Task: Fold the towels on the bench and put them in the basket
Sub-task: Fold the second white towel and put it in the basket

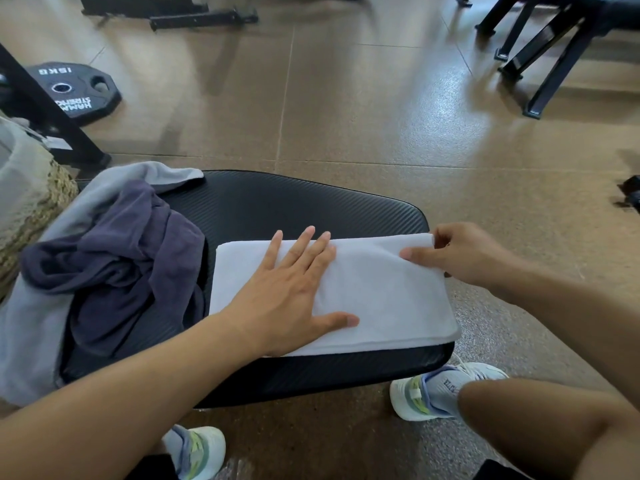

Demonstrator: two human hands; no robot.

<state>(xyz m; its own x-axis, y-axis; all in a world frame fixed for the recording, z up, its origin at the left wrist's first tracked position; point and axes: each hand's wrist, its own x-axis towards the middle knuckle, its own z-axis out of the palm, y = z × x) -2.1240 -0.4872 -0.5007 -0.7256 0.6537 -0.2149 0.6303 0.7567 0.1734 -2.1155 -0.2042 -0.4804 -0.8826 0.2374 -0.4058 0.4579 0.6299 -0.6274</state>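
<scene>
— Where was the white towel?

— On the tabletop, long side running left to right. My left hand lay flat on its middle, fingers straight.

— And your right hand?

— Its grip pinched the far right corner, so I judged the fold must go leftward. The basket stood far left.

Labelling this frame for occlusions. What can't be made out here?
Head view only:
- Basket: cut off by the left edge; its contents can't be seen.
- White towel: the left hand covers its middle, and the right hand hides the pinched far right corner.
- Grey towel: mostly under the dark towel.
- Bench: legs out of sight beneath the pad.
</scene>
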